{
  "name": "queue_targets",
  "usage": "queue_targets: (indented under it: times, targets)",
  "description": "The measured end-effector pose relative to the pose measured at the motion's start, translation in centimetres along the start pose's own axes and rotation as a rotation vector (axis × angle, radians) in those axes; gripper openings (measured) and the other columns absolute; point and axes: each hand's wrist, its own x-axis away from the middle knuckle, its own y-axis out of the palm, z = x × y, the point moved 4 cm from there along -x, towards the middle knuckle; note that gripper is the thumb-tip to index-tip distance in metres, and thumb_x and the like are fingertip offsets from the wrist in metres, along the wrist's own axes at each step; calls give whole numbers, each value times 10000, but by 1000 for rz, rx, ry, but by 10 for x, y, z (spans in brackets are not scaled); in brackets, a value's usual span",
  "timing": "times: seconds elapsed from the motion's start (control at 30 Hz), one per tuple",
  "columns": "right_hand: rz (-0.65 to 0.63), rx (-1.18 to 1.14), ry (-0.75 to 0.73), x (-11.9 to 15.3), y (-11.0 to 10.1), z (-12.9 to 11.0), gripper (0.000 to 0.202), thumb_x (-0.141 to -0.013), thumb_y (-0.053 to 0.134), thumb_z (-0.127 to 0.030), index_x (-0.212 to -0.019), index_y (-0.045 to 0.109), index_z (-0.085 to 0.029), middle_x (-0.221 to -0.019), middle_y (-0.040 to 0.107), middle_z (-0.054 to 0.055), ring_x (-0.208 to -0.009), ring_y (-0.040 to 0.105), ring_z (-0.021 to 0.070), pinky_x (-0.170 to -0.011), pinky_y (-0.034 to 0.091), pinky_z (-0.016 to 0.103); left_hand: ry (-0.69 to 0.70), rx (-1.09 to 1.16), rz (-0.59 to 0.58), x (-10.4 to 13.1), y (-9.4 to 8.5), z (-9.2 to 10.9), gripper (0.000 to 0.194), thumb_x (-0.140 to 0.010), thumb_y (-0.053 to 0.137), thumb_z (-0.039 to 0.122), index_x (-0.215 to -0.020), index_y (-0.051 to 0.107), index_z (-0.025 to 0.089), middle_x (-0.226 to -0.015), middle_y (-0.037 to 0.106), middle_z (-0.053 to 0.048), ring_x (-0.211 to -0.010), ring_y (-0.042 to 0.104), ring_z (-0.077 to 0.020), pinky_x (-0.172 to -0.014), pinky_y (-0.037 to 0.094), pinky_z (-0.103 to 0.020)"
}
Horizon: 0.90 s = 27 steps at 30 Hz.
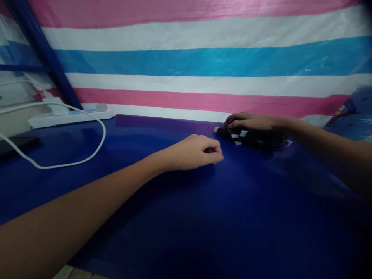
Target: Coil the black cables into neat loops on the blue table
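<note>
My left hand (196,152) is above or on the middle of the blue tabletop (232,217). Its fingers are curled, with the thumb tip against the index finger, and nothing shows in them. Farther right, near the back edge, my right hand (254,121) lies over a bundle of black cables (261,138). The fingers bend around a loop of black cable at the bundle's left end; the fingertips are partly hidden. Several pale, light-coloured cable ends (243,133) stick out of the bundle toward me.
At the back left lies a white power strip (72,117) with a white plug (58,104) in it. A white cord (100,149) loops onto the table there. A dark flat object (19,145) rests at the left edge. Behind hangs a striped plastic sheet (186,60), beside a blue metal post (43,42).
</note>
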Motion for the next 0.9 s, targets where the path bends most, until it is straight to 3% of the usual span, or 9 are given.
queue_targets:
  times: [0.13, 0.27, 0.37, 0.43, 0.47, 0.53, 0.63, 0.73, 0.9]
  targets:
    - [46, -35, 5, -2, 4, -4, 398, -835, 427, -518, -1031, 609, -225, -1087, 647, 71, -1018, 590, 279, -886, 479, 412, 13, 12, 1, 0, 0, 0, 232, -840, 465, 324, -816, 639, 173, -747, 636, 1, -640, 509, -92, -602, 334, -234]
    - [63, 22, 46, 7, -19, -8, 552, -888, 317, -558, -1236, 534, -187, -1343, 498, 108, -1241, 438, 294, -1058, 322, 441, 15, 9, 5, 1, 0, 1, 225, -841, 472, 317, -817, 639, 169, -748, 644, -3, -644, 523, -93, -604, 340, -231]
    - [312, 79, -8, 30, -55, -33, 603, -944, 162, -496, -1392, 384, -160, -1481, 319, 81, -1355, 279, 252, -1113, 192, 421, 32, -22, 36, 1, 0, 0, 210, -840, 474, 297, -822, 638, 167, -740, 646, -2, -651, 538, -96, -619, 350, -231]
    - [463, 129, 0, 52, -65, -58, 581, -919, 251, -552, -1322, 480, -202, -1389, 454, 66, -1272, 400, 284, -1045, 294, 466, 51, -63, 68, 1, 1, 0, 206, -841, 468, 287, -825, 635, 168, -745, 647, -4, -666, 547, -106, -626, 354, -236]
    - [491, 126, -15, 64, -61, -73, 556, -880, 341, -574, -1219, 572, -198, -1260, 567, 76, -1164, 500, 304, -976, 370, 477, 65, -89, 91, 1, 0, 0, 204, -842, 465, 282, -830, 634, 169, -761, 650, -9, -682, 553, -113, -634, 358, -240]
    - [366, 45, -156, 83, -35, -105, 450, -852, 424, -544, -1076, 639, -218, -1103, 646, 68, -995, 594, 291, -869, 461, 444, 99, -139, 135, 2, 0, 2, 199, -843, 461, 263, -836, 633, 165, -804, 660, -23, -716, 566, -128, -652, 369, -250]
    - [239, -105, -369, 106, 13, -138, 432, -838, 511, -444, -1246, 499, -302, -1178, 603, 40, -1047, 571, 270, -842, 493, 395, 132, -156, 168, 4, 2, 11, 185, -830, 467, 215, -840, 639, 150, -828, 674, -38, -734, 582, -139, -668, 392, -255]
    - [247, -235, -379, 113, 38, -142, 591, -830, 554, -408, -1371, 340, -300, -1302, 516, 58, -1137, 527, 267, -898, 475, 386, 181, -148, 119, 8, 7, 24, 197, -821, 457, 171, -847, 649, 136, -844, 683, -44, -742, 594, -140, -662, 409, -246]
    - [14, -444, -357, 114, 46, -132, 788, -733, 672, -456, -1406, 286, -316, -1286, 529, 59, -1084, 577, 251, -842, 517, 343, 318, -147, -52, 14, 22, 40, 239, -885, 463, 274, -933, 672, 169, -957, 697, -41, -900, 608, -171, -781, 431, -269]
